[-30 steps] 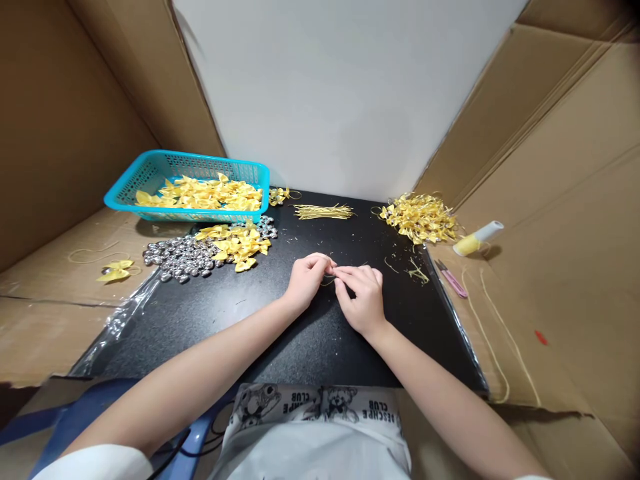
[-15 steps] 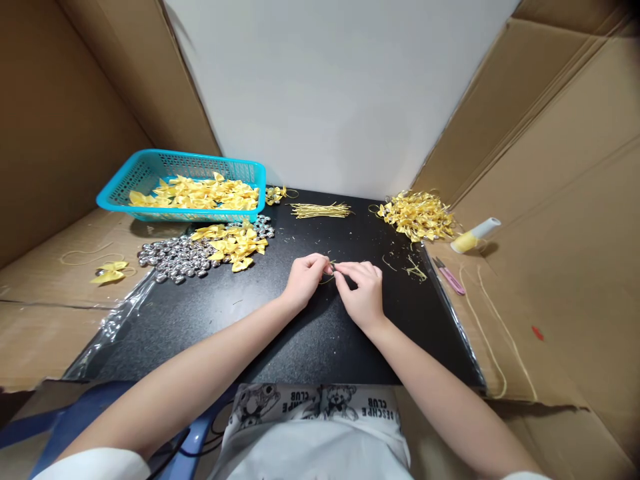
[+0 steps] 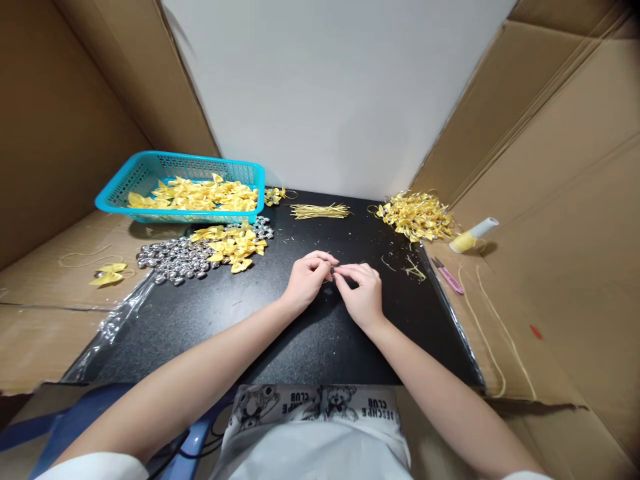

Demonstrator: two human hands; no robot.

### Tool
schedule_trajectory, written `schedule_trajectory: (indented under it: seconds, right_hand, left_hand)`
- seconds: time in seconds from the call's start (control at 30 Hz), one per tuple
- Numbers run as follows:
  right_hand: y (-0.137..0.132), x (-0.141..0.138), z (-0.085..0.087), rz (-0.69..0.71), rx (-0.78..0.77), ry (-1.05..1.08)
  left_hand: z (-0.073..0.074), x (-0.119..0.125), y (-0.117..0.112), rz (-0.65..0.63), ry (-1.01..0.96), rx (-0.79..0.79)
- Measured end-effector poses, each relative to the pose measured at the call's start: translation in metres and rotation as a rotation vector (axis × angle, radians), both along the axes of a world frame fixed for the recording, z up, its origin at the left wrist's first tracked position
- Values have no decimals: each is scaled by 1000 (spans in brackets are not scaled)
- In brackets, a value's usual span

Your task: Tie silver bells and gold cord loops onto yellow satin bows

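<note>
My left hand (image 3: pixel 309 277) and my right hand (image 3: pixel 361 288) meet fingertip to fingertip above the middle of the black tabletop. Both pinch a thin gold cord (image 3: pixel 327 281), of which only a small bit shows below the fingers. The fingertips hide whatever else sits between them. Beyond my hands lies a bundle of cut gold cords (image 3: pixel 320 211). To the left, yellow ribbon bows (image 3: pixel 235 247) rest against a heap of silver beads (image 3: pixel 180 259). At the back right is a pile of yellow bows with cord loops (image 3: pixel 417 217).
A blue plastic basket (image 3: pixel 103 201) at the back left holds more yellow bows. On the right cardboard are a spool of yellow thread (image 3: pixel 470 238), pink-handled snips (image 3: pixel 451 277) and loose cord. Cord scraps (image 3: pixel 415 270) lie near the table's right edge. Cardboard walls stand on both sides.
My left index finger has straightened and reaches farther toward the right hand's fingertips. Less of the cord loop shows below the hands. The right hand has barely moved.
</note>
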State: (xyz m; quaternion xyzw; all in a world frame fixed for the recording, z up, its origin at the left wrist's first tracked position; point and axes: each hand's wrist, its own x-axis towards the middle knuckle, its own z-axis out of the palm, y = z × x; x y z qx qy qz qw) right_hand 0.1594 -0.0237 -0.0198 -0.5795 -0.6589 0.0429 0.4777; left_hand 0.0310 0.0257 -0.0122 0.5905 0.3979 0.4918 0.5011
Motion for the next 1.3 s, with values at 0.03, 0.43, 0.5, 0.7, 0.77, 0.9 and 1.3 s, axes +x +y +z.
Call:
schedule_trajectory:
  seconds: [0.03, 0.43, 0.5, 0.7, 0.77, 0.9, 1.3]
  right_hand:
    - [0, 0, 0, 1, -2, 2]
    - [-2, 0, 2, 18, 14, -16]
    - [-2, -1, 2, 16, 20, -20]
    - [-3, -1, 2, -12, 36, -55]
    - [-3, -1, 2, -14, 40, -62]
    - [-2, 0, 2, -23, 42, -70]
    - [-1, 2, 5, -57, 159, -120]
  left_hand:
    - [-1, 0, 0, 4, -5, -2]
    - [-7, 1, 3, 39, -50, -104]
    - [-7, 1, 3, 46, -52, -120]
    - [-7, 1, 3, 57, -51, -157]
    - [-6, 1, 3, 53, -51, -168]
    - [-4, 1, 3, 27, -56, -193]
    - [3, -1, -2, -58, -70, -253]
